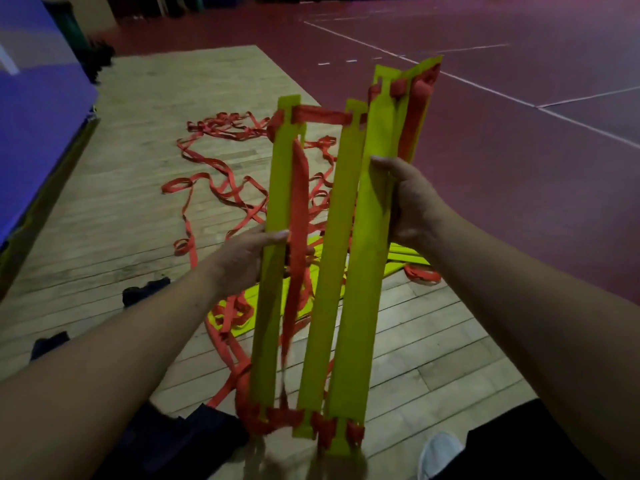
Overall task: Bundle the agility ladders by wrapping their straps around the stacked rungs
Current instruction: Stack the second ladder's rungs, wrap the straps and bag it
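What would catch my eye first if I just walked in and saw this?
The bright yellow-green rungs held upright in the middle, the left hand gripping one and the right hand gripping a small stack of them. Red straps link them at both ends. Behind, more red strap sprawls tangled across the wooden floor.
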The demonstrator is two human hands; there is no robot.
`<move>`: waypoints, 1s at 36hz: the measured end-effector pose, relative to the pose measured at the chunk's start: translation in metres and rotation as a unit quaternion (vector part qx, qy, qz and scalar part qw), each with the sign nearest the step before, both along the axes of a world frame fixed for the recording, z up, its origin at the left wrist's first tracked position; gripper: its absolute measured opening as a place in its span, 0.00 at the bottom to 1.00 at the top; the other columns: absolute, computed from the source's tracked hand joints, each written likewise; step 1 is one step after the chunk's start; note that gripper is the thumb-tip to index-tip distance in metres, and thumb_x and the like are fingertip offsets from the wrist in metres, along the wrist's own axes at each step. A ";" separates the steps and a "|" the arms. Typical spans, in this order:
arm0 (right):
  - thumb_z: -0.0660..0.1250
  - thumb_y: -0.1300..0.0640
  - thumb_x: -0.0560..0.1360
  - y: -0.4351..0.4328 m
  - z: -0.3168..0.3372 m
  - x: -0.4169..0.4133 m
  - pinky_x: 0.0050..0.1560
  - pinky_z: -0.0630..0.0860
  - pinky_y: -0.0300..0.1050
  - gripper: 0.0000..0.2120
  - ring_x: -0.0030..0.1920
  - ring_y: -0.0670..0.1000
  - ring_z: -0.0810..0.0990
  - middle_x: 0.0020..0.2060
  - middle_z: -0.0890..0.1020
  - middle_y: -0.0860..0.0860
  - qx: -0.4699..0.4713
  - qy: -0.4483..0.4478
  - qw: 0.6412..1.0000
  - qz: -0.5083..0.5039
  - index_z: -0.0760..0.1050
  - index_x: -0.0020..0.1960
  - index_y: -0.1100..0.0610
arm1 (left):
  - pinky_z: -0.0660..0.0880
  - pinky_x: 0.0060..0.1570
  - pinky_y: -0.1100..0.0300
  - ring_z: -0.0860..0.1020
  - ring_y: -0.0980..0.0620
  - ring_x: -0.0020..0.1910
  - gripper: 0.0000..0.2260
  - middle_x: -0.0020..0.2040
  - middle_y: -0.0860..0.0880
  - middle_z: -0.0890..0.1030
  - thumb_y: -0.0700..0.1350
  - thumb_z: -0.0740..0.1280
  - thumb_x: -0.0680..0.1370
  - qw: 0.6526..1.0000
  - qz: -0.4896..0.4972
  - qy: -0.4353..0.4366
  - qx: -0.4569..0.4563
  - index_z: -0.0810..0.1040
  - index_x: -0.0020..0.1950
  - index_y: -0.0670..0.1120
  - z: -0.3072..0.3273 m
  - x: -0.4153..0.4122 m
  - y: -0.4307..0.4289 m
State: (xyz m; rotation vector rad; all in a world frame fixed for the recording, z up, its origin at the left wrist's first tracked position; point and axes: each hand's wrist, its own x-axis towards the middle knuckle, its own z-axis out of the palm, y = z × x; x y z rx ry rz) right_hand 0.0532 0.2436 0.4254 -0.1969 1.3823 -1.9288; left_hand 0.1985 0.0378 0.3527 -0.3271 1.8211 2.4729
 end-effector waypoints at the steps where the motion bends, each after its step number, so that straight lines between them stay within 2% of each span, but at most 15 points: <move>1: 0.67 0.46 0.76 -0.001 -0.001 -0.001 0.37 0.82 0.46 0.22 0.38 0.54 0.85 0.42 0.85 0.54 0.014 -0.001 1.000 -0.003 0.80 0.63 0.59 | 0.80 0.46 0.51 0.83 0.44 0.51 0.24 0.54 0.41 0.84 0.48 0.75 0.71 1.000 0.003 0.004 -0.021 0.75 0.65 0.46 0.004 0.000 -0.001; 5: 0.67 0.45 0.77 -0.004 0.002 0.002 0.47 0.82 0.50 0.24 0.47 0.56 0.85 0.51 0.85 0.56 0.037 0.015 0.999 0.001 0.79 0.66 0.59 | 0.79 0.38 0.59 0.83 0.54 0.41 0.18 0.42 0.53 0.85 0.43 0.74 0.71 0.987 0.092 0.027 -0.131 0.77 0.59 0.49 0.017 -0.001 0.000; 8: 0.67 0.47 0.78 -0.004 0.009 0.007 0.43 0.83 0.49 0.20 0.45 0.55 0.85 0.48 0.85 0.56 0.011 0.029 0.999 0.018 0.80 0.63 0.59 | 0.77 0.50 0.55 0.81 0.55 0.48 0.08 0.49 0.52 0.84 0.42 0.70 0.78 0.959 0.164 0.039 -0.227 0.77 0.56 0.51 0.026 -0.002 0.003; 10: 0.67 0.49 0.78 -0.003 0.014 0.010 0.41 0.84 0.49 0.16 0.44 0.55 0.85 0.47 0.85 0.55 -0.003 0.041 0.999 0.025 0.80 0.60 0.59 | 0.73 0.50 0.58 0.77 0.52 0.53 0.06 0.55 0.49 0.79 0.44 0.67 0.81 0.917 0.204 0.032 -0.340 0.75 0.57 0.51 0.024 -0.003 0.004; 12: 0.67 0.50 0.78 -0.003 0.017 0.014 0.44 0.84 0.51 0.17 0.47 0.56 0.85 0.49 0.85 0.56 -0.017 0.051 0.998 0.035 0.79 0.62 0.59 | 0.72 0.50 0.59 0.75 0.51 0.55 0.10 0.58 0.46 0.76 0.47 0.66 0.82 0.893 0.224 0.023 -0.389 0.73 0.62 0.50 0.021 -0.002 0.005; 14: 0.67 0.51 0.78 -0.004 0.017 0.017 0.48 0.84 0.54 0.18 0.50 0.57 0.85 0.52 0.85 0.57 -0.026 0.063 0.996 0.052 0.78 0.64 0.59 | 0.76 0.55 0.53 0.78 0.50 0.54 0.11 0.56 0.46 0.79 0.46 0.65 0.82 0.922 0.201 0.006 -0.330 0.73 0.65 0.48 0.021 0.000 0.007; 15: 0.67 0.51 0.78 -0.005 0.016 0.019 0.51 0.84 0.56 0.18 0.50 0.57 0.85 0.52 0.85 0.57 -0.027 0.069 0.995 0.062 0.78 0.64 0.59 | 0.79 0.53 0.50 0.81 0.49 0.50 0.08 0.52 0.44 0.81 0.43 0.64 0.83 0.942 0.182 0.000 -0.282 0.73 0.62 0.46 0.022 0.000 0.009; 17: 0.67 0.51 0.79 -0.005 0.015 0.021 0.52 0.82 0.55 0.15 0.48 0.56 0.84 0.49 0.84 0.56 -0.018 0.080 0.994 0.068 0.79 0.61 0.58 | 0.81 0.45 0.53 0.82 0.48 0.41 0.04 0.45 0.41 0.82 0.39 0.63 0.82 0.967 0.153 -0.005 -0.204 0.73 0.56 0.41 0.026 0.002 0.017; 19: 0.67 0.51 0.79 -0.005 0.013 0.022 0.49 0.83 0.53 0.13 0.46 0.55 0.84 0.47 0.84 0.55 -0.011 0.086 0.994 0.069 0.79 0.59 0.58 | 0.78 0.46 0.54 0.83 0.48 0.40 0.06 0.44 0.42 0.84 0.38 0.62 0.82 0.978 0.145 -0.022 -0.151 0.75 0.55 0.38 0.029 0.005 0.023; 22: 0.67 0.51 0.79 -0.005 0.011 0.023 0.44 0.84 0.52 0.14 0.44 0.55 0.85 0.47 0.84 0.56 -0.012 0.090 0.994 0.068 0.78 0.60 0.57 | 0.73 0.60 0.45 0.83 0.44 0.55 0.13 0.58 0.40 0.83 0.41 0.57 0.83 0.993 0.095 -0.017 -0.063 0.78 0.60 0.37 0.029 0.007 0.030; 24: 0.66 0.50 0.79 -0.005 0.012 0.024 0.43 0.84 0.52 0.15 0.43 0.54 0.85 0.45 0.85 0.55 -0.012 0.081 0.994 0.078 0.78 0.61 0.58 | 0.71 0.65 0.41 0.79 0.40 0.63 0.14 0.61 0.39 0.80 0.42 0.57 0.83 0.995 0.098 -0.019 -0.012 0.79 0.59 0.39 0.028 0.006 0.034; 27: 0.66 0.49 0.78 -0.006 0.011 0.024 0.45 0.84 0.53 0.15 0.42 0.54 0.85 0.44 0.84 0.56 -0.013 0.068 0.993 0.094 0.78 0.59 0.59 | 0.73 0.61 0.42 0.79 0.42 0.58 0.12 0.57 0.40 0.80 0.45 0.58 0.81 0.996 0.086 -0.004 0.027 0.79 0.56 0.42 0.026 0.002 0.043; 29: 0.66 0.49 0.78 -0.008 0.010 0.026 0.45 0.84 0.52 0.14 0.42 0.54 0.85 0.44 0.84 0.55 -0.009 0.067 0.993 0.099 0.79 0.58 0.58 | 0.71 0.64 0.40 0.78 0.40 0.59 0.15 0.59 0.39 0.79 0.48 0.59 0.80 0.996 0.072 -0.006 0.043 0.78 0.61 0.44 0.025 0.001 0.048; 32: 0.67 0.49 0.79 -0.014 0.009 0.028 0.45 0.84 0.52 0.13 0.42 0.54 0.85 0.42 0.86 0.54 0.012 0.064 0.994 0.086 0.79 0.57 0.57 | 0.76 0.61 0.43 0.81 0.43 0.59 0.19 0.61 0.42 0.82 0.55 0.60 0.80 0.998 0.062 -0.017 0.024 0.77 0.67 0.47 0.026 -0.001 0.052; 36: 0.74 0.45 0.74 -0.024 -0.001 0.025 0.58 0.80 0.63 0.27 0.51 0.59 0.86 0.52 0.86 0.58 0.077 0.070 0.994 0.027 0.76 0.66 0.60 | 0.81 0.50 0.50 0.84 0.45 0.52 0.14 0.52 0.46 0.86 0.52 0.66 0.77 0.994 0.107 -0.014 -0.036 0.80 0.58 0.47 0.027 -0.004 0.057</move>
